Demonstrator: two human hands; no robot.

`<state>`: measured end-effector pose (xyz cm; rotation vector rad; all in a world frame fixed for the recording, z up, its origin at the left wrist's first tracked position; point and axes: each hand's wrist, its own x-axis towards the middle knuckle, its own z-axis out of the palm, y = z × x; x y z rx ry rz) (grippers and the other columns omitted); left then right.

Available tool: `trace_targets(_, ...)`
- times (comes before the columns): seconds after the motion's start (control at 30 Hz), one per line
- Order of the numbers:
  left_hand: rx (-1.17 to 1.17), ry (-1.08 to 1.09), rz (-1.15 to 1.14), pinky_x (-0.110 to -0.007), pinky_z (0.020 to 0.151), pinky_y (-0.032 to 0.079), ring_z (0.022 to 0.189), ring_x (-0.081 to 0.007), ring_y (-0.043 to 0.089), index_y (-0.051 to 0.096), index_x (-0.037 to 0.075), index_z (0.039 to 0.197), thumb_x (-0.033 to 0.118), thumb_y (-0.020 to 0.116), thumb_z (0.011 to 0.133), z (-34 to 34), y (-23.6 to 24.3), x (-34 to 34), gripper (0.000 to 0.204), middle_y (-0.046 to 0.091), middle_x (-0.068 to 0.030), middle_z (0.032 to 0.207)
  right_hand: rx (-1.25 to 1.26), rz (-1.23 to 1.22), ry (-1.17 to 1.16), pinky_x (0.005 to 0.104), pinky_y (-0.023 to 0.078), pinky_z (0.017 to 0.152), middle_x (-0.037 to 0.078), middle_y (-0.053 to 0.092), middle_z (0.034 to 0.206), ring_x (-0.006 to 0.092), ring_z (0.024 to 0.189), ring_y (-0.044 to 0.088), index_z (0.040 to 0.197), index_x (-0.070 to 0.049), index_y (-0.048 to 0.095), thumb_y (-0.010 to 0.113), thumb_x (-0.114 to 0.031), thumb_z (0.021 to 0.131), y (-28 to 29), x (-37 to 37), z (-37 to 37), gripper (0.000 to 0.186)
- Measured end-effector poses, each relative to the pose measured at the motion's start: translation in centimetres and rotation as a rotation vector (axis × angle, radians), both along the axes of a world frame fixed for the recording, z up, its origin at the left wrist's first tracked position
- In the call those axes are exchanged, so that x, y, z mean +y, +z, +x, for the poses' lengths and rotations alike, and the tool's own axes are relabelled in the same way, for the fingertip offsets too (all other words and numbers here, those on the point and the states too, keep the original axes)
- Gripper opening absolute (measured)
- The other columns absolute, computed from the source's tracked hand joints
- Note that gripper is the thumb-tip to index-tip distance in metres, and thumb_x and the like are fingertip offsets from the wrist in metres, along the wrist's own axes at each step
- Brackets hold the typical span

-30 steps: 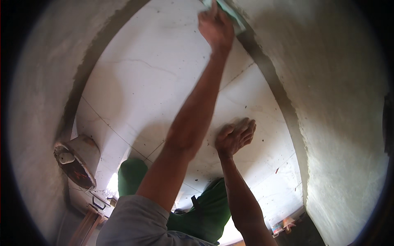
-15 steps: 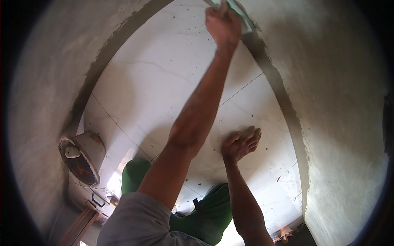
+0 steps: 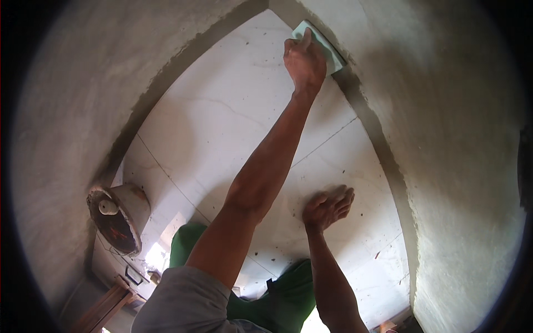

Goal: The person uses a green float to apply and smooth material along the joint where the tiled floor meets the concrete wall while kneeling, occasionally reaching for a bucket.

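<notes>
My left hand point(image 3: 305, 64) grips a pale green rectangular float or pad point(image 3: 328, 52) against the grey band point(image 3: 350, 86) where the white tiled floor point(image 3: 222, 77) meets the right-hand plastered wall point(image 3: 455, 144), near the far corner. Lower on the right, my right hand point(image 3: 327, 208) rests on the tiles, fingers loosely bent and apart, holding nothing. My left forearm stretches across the middle of the view; my green-clad legs point(image 3: 288, 283) are bent below it.
A mortar-crusted bucket point(image 3: 130, 205) with a dark interior and a pale object inside stands at the left, by the plastered left wall point(image 3: 61, 139). At the lower left are a brown wooden item point(image 3: 102, 311) and a small black handle point(image 3: 133, 275).
The view has shifted, so the surroundings appear lower and further right. My left hand and green pad have moved slightly down along the band. My right hand keeps its pose on the tiles.
</notes>
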<state>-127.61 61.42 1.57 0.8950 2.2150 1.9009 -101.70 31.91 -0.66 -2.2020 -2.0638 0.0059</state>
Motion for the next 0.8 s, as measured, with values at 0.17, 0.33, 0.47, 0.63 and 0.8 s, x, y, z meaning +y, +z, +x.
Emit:
trace_targets(0.17,0.042,0.056,-0.055,-0.053,0.081,0.056,0.088,-0.0477,0.068,0.081,0.000,0.117,0.011,0.067,0.093,-7.1,-0.3,2.3,0.029,0.065,-0.0282,0.093,0.060,0.001,0.007,0.0625,0.020,0.127,0.030,0.031,0.169,0.0466,0.158,0.028,0.163,0.002,0.035,0.036,-0.048,0.108,0.0,-1.1,-1.7,0.074)
trace_targets(0.33,0.130,0.088,0.033,-0.055,0.080,0.055,0.088,-0.0497,0.067,0.079,0.000,0.122,0.009,0.067,0.093,-3.8,-0.2,2.0,0.032,0.065,-0.0300,0.095,-0.010,-0.020,-0.007,0.0629,0.021,0.127,0.030,0.031,0.169,0.0467,0.158,0.028,0.163,0.001,0.035,0.037,-0.047,0.107,0.1,-0.8,-0.3,0.074)
trace_targets(0.47,0.006,0.068,-0.033,-0.053,0.081,0.054,0.092,-0.0477,0.068,0.080,0.000,0.120,0.007,0.067,0.093,-8.2,1.1,3.4,0.031,0.066,-0.0294,0.090,0.014,0.012,0.017,0.0626,0.020,0.127,0.030,0.030,0.169,0.0466,0.159,0.027,0.163,0.002,0.035,0.038,-0.046,0.106,0.1,-0.5,-1.1,0.074)
trace_targets(0.63,0.235,0.153,0.172,-0.050,0.071,0.057,0.077,-0.0444,0.072,0.082,0.004,0.107,0.020,0.072,0.096,-5.9,0.5,3.1,0.022,0.070,-0.0267,0.083,-0.014,0.016,0.025,0.0621,0.019,0.127,0.029,0.029,0.170,0.0454,0.159,0.027,0.163,0.003,0.034,0.038,-0.045,0.107,0.1,-0.9,-0.3,0.074)
trace_targets(0.8,-0.059,0.008,-0.058,-0.052,0.080,0.054,0.094,-0.0436,0.065,0.079,-0.005,0.120,0.005,0.065,0.091,-10.2,0.1,4.2,0.034,0.067,-0.0260,0.087,0.002,0.014,0.024,0.0647,0.026,0.123,0.031,0.032,0.168,0.0479,0.155,0.032,0.164,0.002,0.032,0.038,-0.042,0.108,0.1,-0.4,-1.4,0.072)
